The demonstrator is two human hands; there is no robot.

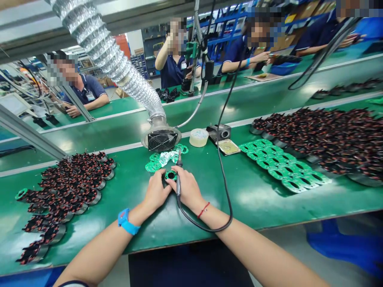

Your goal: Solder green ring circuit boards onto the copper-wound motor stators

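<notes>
My left hand (156, 189) is closed on the side of a motor stator with a green ring-shaped circuit board (170, 175) on top. My right hand (189, 187) grips a soldering iron (178, 184), its tip pointing away from me. The right fingers also rest against the stator's near side, so both hands meet around it. Just beyond them lie several loose green and white ring boards (161, 160). The stator's lower part is hidden by my fingers.
Wound stators stand in a group (72, 179) at left and a larger one (323, 139) at right. Nearby are a green board panel (283, 164), a tape roll (199, 137), an iron stand (224, 139) and a fan hood (162, 140). The iron's cable (223, 171) loops right. Co-workers sit opposite.
</notes>
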